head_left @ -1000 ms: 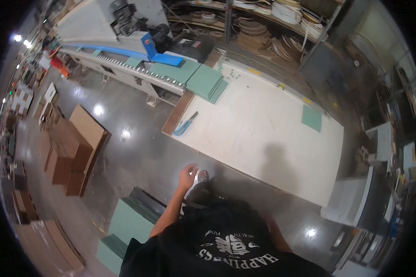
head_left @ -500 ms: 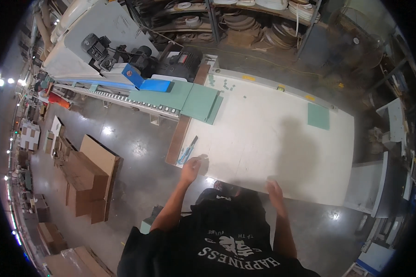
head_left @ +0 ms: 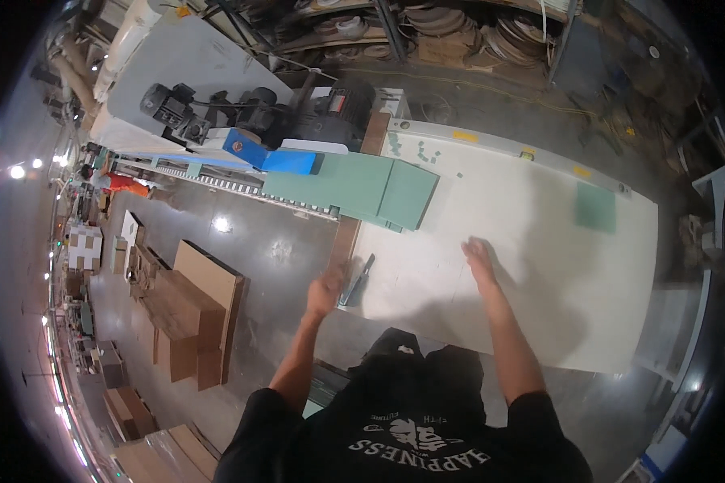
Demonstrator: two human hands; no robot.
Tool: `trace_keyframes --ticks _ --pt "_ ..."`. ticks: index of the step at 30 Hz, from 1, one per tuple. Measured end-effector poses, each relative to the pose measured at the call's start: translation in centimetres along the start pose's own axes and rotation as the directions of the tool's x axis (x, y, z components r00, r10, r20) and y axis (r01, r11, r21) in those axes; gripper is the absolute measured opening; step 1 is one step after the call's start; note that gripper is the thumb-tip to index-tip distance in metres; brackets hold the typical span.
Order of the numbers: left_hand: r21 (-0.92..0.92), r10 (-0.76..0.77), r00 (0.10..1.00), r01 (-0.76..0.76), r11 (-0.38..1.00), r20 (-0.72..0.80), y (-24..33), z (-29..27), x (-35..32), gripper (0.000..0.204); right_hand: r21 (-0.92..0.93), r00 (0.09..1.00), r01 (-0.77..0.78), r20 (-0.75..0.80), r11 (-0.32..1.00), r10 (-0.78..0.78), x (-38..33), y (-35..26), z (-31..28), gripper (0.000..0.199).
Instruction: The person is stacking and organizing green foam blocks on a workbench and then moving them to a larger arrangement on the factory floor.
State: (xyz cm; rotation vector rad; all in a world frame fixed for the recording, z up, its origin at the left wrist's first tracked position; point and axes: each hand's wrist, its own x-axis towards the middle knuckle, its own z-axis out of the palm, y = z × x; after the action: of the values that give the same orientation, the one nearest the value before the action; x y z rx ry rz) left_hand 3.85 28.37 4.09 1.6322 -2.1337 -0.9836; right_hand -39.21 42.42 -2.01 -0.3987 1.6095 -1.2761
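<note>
My left hand (head_left: 325,291) is at the near left corner of the white table (head_left: 499,298), beside a utility knife (head_left: 357,282) lying there. Its fingers are blurred, and nothing shows plainly in them. Out over the tabletop reaches my right hand (head_left: 477,256), empty, with its fingers loosely bent and apart. Beyond both hands, flat green panels (head_left: 411,195) extend from the machine's conveyor onto the table's left end. At the table's far right lies a separate green square piece (head_left: 595,208).
Small green scraps (head_left: 427,153) are scattered along the table's back. A long machine (head_left: 217,113) with motors and a roller conveyor (head_left: 217,181) runs off to the left. Cardboard boxes (head_left: 187,310) stand on the floor. Someone in orange (head_left: 129,184) is far left.
My right hand has moved forward over the tabletop from its front edge. My left hand stays by the knife. The view has shifted, and the end green panels lie straighter, more nearly one over another.
</note>
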Motion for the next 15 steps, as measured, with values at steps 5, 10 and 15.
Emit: trace_keyframes --ticks 5,10,15 --pt "0.082 -0.136 0.962 0.160 0.984 -0.237 -5.1 -5.5 15.4 0.047 0.298 0.972 -0.236 0.085 0.925 0.220 7.5 -1.9 6.1 0.078" --pt "0.352 0.132 0.876 0.046 0.935 -0.465 -9.1 -13.2 29.2 0.056 0.436 0.935 -0.352 0.133 0.828 0.328 10.5 -5.4 13.9 0.080" --pt "0.375 -0.181 0.935 0.293 0.880 -0.306 -11.3 -14.6 35.6 0.080 0.290 0.954 -0.288 0.005 0.913 0.299 12.2 -5.7 15.9 0.091"
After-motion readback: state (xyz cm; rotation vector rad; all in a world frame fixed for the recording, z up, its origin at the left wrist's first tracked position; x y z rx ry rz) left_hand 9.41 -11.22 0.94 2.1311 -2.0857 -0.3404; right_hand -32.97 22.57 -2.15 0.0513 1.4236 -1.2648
